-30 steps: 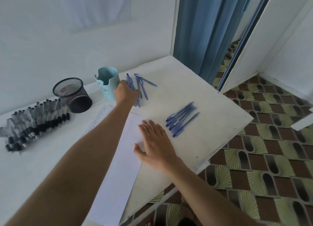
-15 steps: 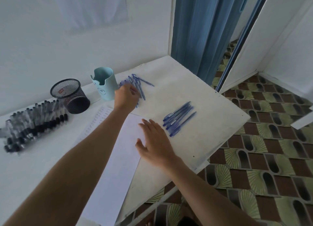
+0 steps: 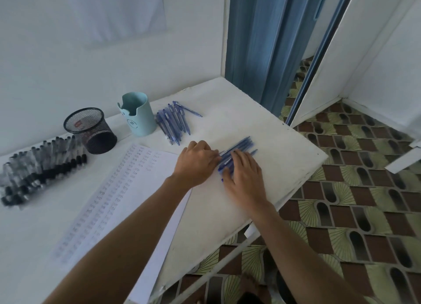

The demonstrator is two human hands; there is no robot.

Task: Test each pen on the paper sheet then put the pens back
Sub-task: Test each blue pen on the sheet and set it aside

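A bunch of blue pens (image 3: 240, 145) lies near the table's right edge. My right hand (image 3: 245, 178) lies flat on the near part of this bunch, fingers straight. My left hand (image 3: 196, 163) reaches across from the left, its fingertips touching the pens' near-left ends. A second pile of blue pens (image 3: 174, 121) lies loose beside a teal cup (image 3: 137, 115). The paper sheet (image 3: 118, 189), covered with columns of small scribbles, lies under my left forearm.
A black mesh cup (image 3: 91, 130) stands left of the teal cup. Several black-capped pens (image 3: 38, 167) lie in a row at the far left. The white table (image 3: 273, 144) ends at the right over a patterned tile floor (image 3: 353, 201). A blue folding door (image 3: 262, 41) stands behind.
My left hand left the far pile beside the teal cup and came to the near bunch. My right hand slid off the paper onto that bunch.
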